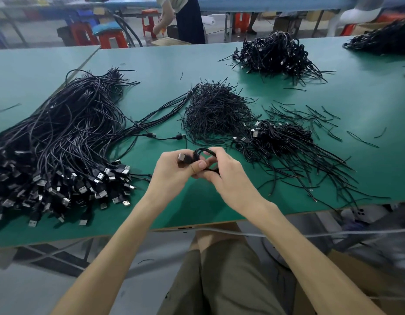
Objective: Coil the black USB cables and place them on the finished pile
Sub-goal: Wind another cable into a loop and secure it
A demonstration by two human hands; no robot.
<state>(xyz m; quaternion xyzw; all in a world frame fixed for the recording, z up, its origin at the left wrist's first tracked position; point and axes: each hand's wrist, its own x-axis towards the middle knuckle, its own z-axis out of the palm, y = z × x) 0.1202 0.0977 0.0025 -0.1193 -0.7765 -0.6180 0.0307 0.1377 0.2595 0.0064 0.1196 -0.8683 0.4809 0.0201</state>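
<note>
A small coil of black USB cable sits between both hands above the green table's front edge. My left hand grips the coil, its silver plug sticking up by the thumb. My right hand pinches the coil's right side, fingers curled over the loops. A big bundle of uncoiled black USB cables lies to the left, plugs toward me. To the right lies a pile of coiled cables. A mound of short black ties sits behind the hands.
Two more heaps of black cables lie at the back right. Loose ties are scattered on the right. One stray cable lies just beyond my hands. A person stands behind the table among red stools.
</note>
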